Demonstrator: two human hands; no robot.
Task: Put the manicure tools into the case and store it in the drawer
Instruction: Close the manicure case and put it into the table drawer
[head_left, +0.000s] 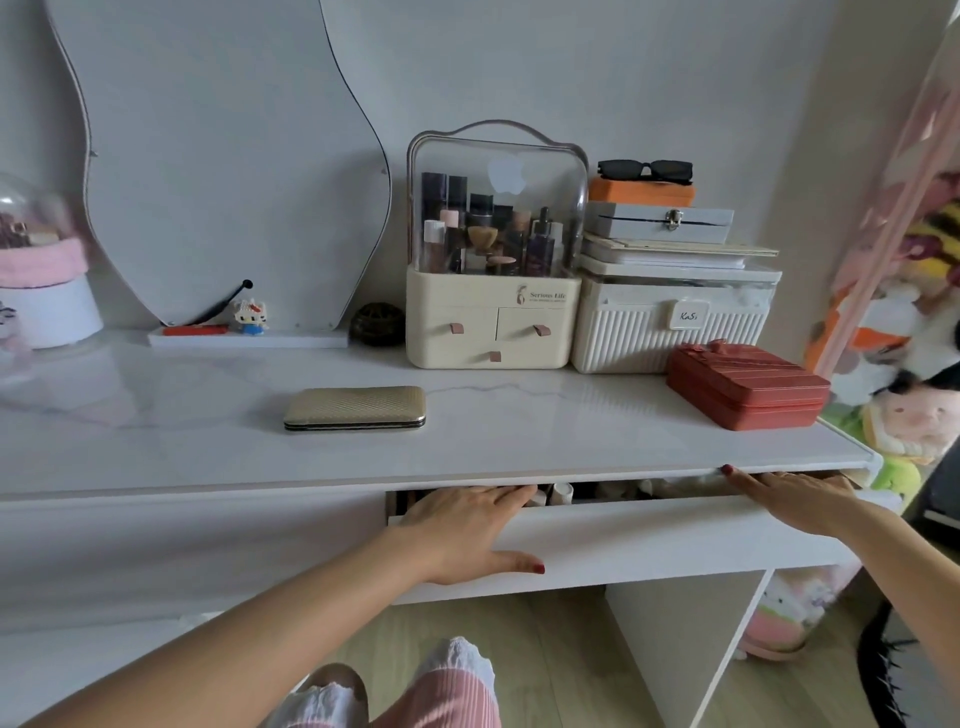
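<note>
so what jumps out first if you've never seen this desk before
Both hands are on the front of the slightly open drawer under the white desktop: the left hand draped over its top edge, the right hand flat near the right end. The closed gold case lies alone mid-desk. Behind it stands a clear-domed cosmetics organizer, with a red box at the right.

Gold case (355, 408) textured, metallic sheen; desk top (208, 431) glossy marble-look; drawer (649, 540) front matt white.

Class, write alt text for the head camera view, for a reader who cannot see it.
Both hands, left hand and right hand, rest on the front of a slightly open white drawer under a white dressing table. A closed gold manicure case lies on top, untouched.
</note>
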